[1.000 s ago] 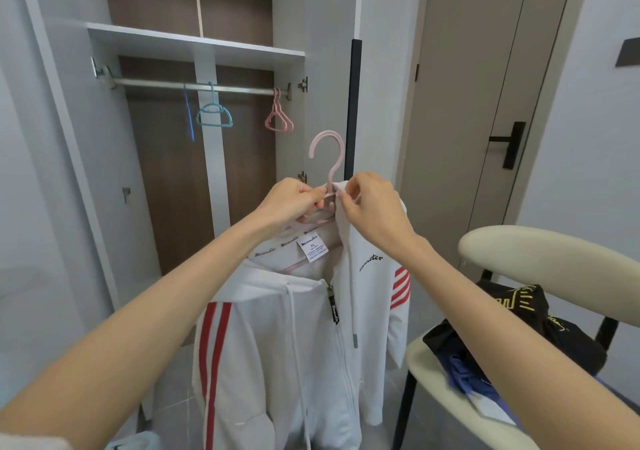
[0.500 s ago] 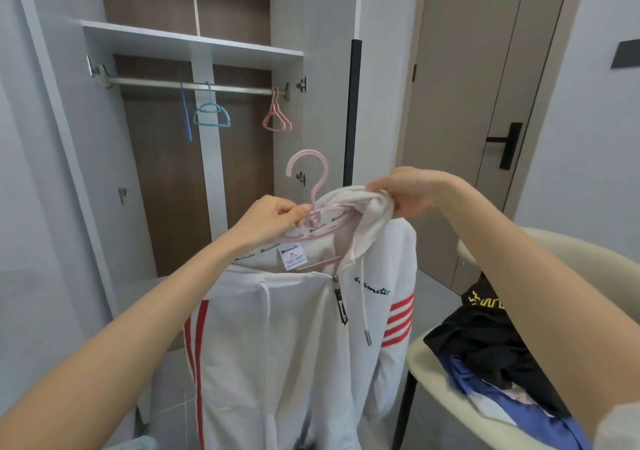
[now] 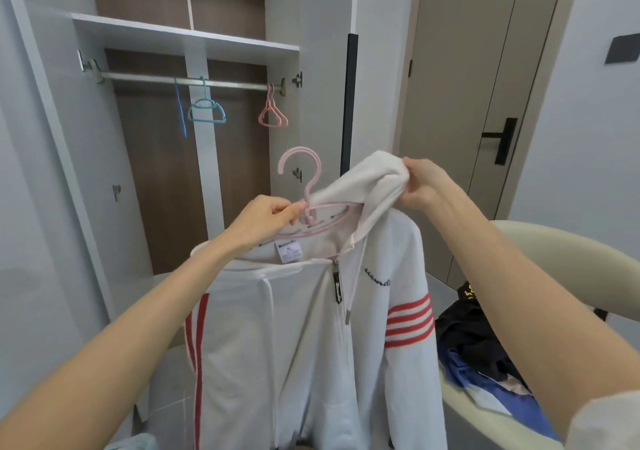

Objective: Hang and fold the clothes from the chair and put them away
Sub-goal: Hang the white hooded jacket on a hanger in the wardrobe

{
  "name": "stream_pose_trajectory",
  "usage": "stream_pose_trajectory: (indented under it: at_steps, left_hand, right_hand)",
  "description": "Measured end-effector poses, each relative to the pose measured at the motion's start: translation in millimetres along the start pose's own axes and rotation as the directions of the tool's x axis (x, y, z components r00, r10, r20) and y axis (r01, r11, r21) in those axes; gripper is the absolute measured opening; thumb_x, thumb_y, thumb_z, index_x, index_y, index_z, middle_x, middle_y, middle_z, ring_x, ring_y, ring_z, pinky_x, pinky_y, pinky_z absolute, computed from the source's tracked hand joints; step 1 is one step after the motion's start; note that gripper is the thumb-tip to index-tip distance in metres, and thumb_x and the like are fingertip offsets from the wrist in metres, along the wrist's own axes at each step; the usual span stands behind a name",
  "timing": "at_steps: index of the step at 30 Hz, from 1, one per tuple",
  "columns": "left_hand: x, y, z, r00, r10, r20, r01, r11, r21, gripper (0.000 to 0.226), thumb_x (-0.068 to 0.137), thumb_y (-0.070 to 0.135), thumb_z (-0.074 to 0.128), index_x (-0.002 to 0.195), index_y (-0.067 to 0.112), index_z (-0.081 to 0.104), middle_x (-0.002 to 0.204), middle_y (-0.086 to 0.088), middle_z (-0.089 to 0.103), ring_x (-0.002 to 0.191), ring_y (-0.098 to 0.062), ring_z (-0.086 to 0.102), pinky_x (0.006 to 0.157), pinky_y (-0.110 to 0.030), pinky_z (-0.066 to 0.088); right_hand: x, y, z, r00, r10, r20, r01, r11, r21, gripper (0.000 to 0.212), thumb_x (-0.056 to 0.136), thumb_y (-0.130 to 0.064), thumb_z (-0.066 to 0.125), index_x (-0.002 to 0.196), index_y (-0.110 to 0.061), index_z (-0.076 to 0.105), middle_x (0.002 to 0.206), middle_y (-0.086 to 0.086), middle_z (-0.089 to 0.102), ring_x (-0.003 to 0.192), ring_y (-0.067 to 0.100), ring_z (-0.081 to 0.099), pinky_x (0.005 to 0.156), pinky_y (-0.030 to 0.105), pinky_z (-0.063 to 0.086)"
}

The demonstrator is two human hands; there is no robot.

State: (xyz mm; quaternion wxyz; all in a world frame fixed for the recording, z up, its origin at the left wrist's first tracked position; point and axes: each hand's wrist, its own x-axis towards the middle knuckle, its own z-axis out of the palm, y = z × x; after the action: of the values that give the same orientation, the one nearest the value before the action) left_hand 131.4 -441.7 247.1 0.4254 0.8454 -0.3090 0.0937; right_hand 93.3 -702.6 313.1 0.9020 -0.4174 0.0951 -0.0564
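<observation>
Here the left hand (image 3: pixel 268 214) pinches the pink hanger (image 3: pixel 311 207) at its neck, while the raised right hand (image 3: pixel 420 182) grips the jacket's (image 3: pixel 311 345) bunched hood (image 3: pixel 367 181).

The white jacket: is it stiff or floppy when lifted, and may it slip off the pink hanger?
Probably floppy: the hood bunches in the right hand and the jacket hangs in soft folds. It may slip, since only the left hand steadies the hanger.

Beige door (image 3: pixel 460 110) — black handle (image 3: pixel 503 140), dark wall plate (image 3: pixel 623 48)
</observation>
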Motion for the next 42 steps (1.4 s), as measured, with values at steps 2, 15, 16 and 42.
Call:
stream_pose_trajectory:
  at_steps: [2, 15, 16, 42]
  left_hand:
    - [2.5, 1.0, -8.7, 0.996, 0.001, -0.091, -0.003, 1.0, -0.021, 0.044, 0.092, 0.046, 0.054, 0.057, 0.02, 0.058, 0.043, 0.01, 0.028, 0.041, -0.006, 0.024, 0.044, -0.017, 0.023]
    - [9.0, 1.4, -6.7, 0.973, -0.042, -0.229, 0.049, 0.998, 0.029, 0.052, 0.081, 0.059, 0.06, 0.062, 0.011, 0.071, 0.04, 0.009, 0.038, 0.046, -0.009, 0.034, 0.057, -0.026, 0.032]
    - [10.0, 1.0, -11.0, 0.969, -0.046, -0.244, 0.054, 0.998, 0.026, 0.053, 0.081, 0.059, 0.06, 0.061, 0.011, 0.07, 0.037, 0.009, 0.036, 0.043, -0.008, 0.033, 0.057, -0.026, 0.032]
    - [14.8, 2.3, 3.1, 0.972, -0.074, -0.222, 0.119, 0.973, 0.196, 0.06, 0.079, 0.066, 0.057, 0.049, 0.015, 0.058, 0.04, 0.006, 0.034, 0.044, -0.013, 0.033, 0.052, -0.022, 0.029]
  right_hand:
    - [-1.2, 2.9, -16.0, 0.997, 0.003, -0.071, 0.007, 0.99, 0.143, 0.026, 0.103, -0.011, 0.032, 0.1, -0.001, 0.056, 0.099, 0.007, 0.061, 0.099, 0.017, 0.062, 0.093, 0.023, 0.049]
    - [-7.6, 24.5, -25.8, 0.982, -0.077, -0.17, 0.071, 0.997, -0.044, 0.02, 0.102, -0.006, 0.038, 0.106, -0.003, 0.057, 0.11, 0.01, 0.063, 0.078, 0.021, 0.061, 0.067, 0.03, 0.05]
    - [-4.3, 28.1, -32.7, 0.962, -0.109, -0.25, 0.093, 0.993, -0.074, 0.025, 0.101, -0.004, 0.037, 0.118, -0.001, 0.055, 0.119, 0.012, 0.062, 0.079, 0.021, 0.06, 0.063, 0.029, 0.049]
    - [-27.6, 69.6, -4.7, 0.724, -0.469, 0.506, 0.362, -0.366, -0.857, 0.017, 0.086, 0.001, 0.038, 0.102, -0.002, 0.04, 0.077, 0.021, 0.055, 0.07, 0.037, 0.048, 0.058, 0.038, 0.035]
